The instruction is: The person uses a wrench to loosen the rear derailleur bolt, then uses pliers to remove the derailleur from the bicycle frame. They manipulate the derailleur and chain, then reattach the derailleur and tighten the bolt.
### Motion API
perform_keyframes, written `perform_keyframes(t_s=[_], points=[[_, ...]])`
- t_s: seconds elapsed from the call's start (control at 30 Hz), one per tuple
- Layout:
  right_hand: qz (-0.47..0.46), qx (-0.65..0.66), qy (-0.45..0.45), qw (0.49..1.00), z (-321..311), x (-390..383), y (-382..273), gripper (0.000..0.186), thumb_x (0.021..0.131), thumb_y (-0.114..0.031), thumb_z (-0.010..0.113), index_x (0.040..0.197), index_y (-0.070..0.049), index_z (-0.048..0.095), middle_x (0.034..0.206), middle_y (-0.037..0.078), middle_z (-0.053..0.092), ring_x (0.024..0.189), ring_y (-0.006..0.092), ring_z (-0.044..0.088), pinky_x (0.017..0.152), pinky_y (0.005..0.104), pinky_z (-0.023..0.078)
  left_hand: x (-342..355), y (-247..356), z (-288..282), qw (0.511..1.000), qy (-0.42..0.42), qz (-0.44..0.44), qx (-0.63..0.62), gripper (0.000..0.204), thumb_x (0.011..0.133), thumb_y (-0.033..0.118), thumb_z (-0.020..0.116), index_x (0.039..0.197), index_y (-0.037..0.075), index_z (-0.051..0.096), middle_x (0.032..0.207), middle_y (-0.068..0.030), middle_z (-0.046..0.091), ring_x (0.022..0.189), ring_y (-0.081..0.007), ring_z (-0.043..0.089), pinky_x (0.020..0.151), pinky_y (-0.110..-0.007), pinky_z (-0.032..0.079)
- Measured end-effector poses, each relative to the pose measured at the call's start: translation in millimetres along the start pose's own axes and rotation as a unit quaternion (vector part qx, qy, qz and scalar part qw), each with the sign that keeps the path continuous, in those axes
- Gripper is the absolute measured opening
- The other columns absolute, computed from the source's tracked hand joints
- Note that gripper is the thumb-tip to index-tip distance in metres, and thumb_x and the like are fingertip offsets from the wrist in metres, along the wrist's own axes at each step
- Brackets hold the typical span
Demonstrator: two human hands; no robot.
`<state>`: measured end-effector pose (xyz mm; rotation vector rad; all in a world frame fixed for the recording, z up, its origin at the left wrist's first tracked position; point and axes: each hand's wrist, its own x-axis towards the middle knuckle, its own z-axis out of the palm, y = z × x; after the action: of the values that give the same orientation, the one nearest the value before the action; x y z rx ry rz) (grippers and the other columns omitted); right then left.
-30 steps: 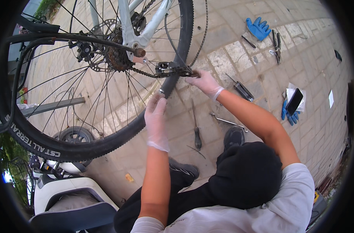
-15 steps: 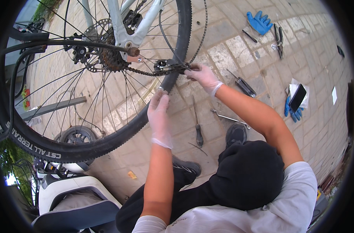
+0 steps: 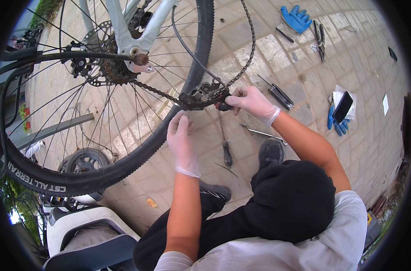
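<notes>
Pinching the gear changer [image 3: 204, 95] at its right end is the right hand [image 3: 254, 105]; just below its left, fingertips bunched, the left hand [image 3: 183, 141].

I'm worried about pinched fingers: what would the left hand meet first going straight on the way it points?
Probably the dark derailleur, just above the left hand in the picture; depth is unclear, so the tyre might come first.
</notes>
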<state>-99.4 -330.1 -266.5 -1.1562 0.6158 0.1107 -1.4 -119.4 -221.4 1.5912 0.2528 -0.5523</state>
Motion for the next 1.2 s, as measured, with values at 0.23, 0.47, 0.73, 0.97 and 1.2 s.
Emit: perform_keyframes(t_s=[0.23, 0.47, 0.73, 0.97, 1.2], points=[[0.073, 0.115, 0.008, 0.991, 6, -42, 14, 0.035, 0.086, -0.031, 0.074, 0.092, 0.002, 0.063, 0.085, 0.011, 0.069, 0.064, 0.0149, 0.064, 0.062, 0.0265, 0.051, -7, -4, 5, 0.999, 0.029, 0.011, -0.022, 0.035, 0.095, 0.027, 0.061, 0.12, 0.004, 0.058, 0.107, -0.0058, 0.063, 0.094, -0.0163, 0.06, 0.086, -0.033, 0.047], [0.078, 0.19, -0.035, 0.978, 12, -55, 35, 0.033, 0.088, -0.03, 0.071, 0.097, 0.001, 0.064, 0.093, 0.012, 0.07, 0.065, 0.0142, 0.064, 0.062, 0.0266, 0.051, -10, -14, 7, 0.993, -0.043, -0.012, -0.111, 0.06, 0.096, 0.05, 0.052, 0.133, 0.002, 0.049, 0.125, -0.0083, 0.055, 0.114, -0.0209, 0.052, 0.101, -0.039, 0.037], [0.076, 0.209, -0.057, 0.973, 15, -48, 42, 0.037, 0.088, -0.031, 0.071, 0.101, 0.003, 0.062, 0.095, 0.013, 0.07, 0.065, 0.0143, 0.063, 0.062, 0.0268, 0.051, -8, -18, 5, 0.99, -0.106, 0.004, -0.09, 0.085, 0.088, 0.071, 0.048, 0.138, 0.002, 0.044, 0.133, -0.0093, 0.05, 0.125, -0.0228, 0.046, 0.109, -0.04, 0.028], [0.098, 0.227, -0.091, 0.965, 11, -56, 25, 0.041, 0.09, -0.031, 0.069, 0.106, 0.006, 0.063, 0.095, 0.013, 0.07, 0.067, 0.0133, 0.061, 0.063, 0.0258, 0.051, -5, -23, 1, 0.984, -0.142, -0.008, -0.102, 0.088, 0.083, 0.077, 0.05, 0.128, 0.002, 0.05, 0.12, -0.0076, 0.057, 0.107, -0.0203, 0.052, 0.092, -0.035, 0.041], [0.116, 0.222, -0.105, 0.962, 3, -54, 15, 0.04, 0.091, -0.032, 0.066, 0.108, 0.005, 0.064, 0.101, 0.013, 0.07, 0.071, 0.0116, 0.06, 0.061, 0.0247, 0.05, -8, -19, -3, 0.983, -0.131, -0.025, -0.125, 0.084, 0.084, 0.075, 0.049, 0.119, 0.0, 0.057, 0.11, -0.0086, 0.062, 0.093, -0.0194, 0.054, 0.083, -0.034, 0.044]])
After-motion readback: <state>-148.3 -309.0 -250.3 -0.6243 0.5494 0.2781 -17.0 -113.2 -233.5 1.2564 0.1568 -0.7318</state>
